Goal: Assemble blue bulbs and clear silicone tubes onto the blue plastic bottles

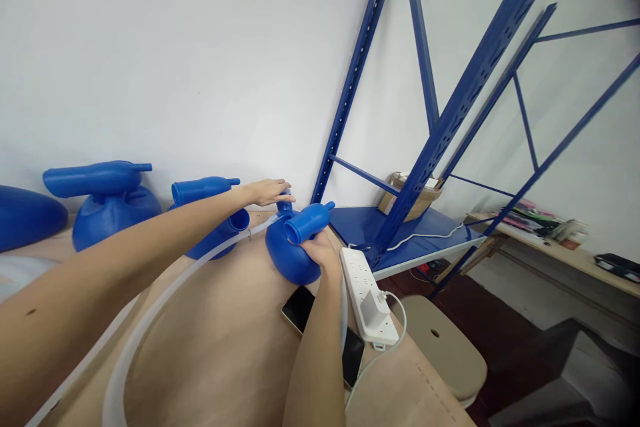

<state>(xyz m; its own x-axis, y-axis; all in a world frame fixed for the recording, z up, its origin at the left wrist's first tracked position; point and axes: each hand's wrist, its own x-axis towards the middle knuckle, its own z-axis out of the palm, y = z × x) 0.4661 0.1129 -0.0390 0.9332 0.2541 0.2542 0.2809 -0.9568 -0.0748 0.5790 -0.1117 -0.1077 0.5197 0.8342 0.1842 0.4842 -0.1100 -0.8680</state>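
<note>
A rounded blue plastic container [291, 255] rests on the brown-covered table [215, 347]. My left hand [271, 192] is closed over a small blue neck at the container's back, where the end of a clear hose [185, 280] meets it. A blue cup-shaped spout piece [310, 221] sits at the container's upper right. My right hand [324, 250] grips the container's right side just below that piece, its fingers partly hidden. Under my right forearm lies a dark phone [299, 308].
More blue containers [115, 213] and spout pieces [203, 189] stand left along the wall. A white power strip [365, 293] with a charger lies on the right edge. Beyond are a blue metal rack [425, 230], a cardboard box [415, 199] and a beige stool [443, 347].
</note>
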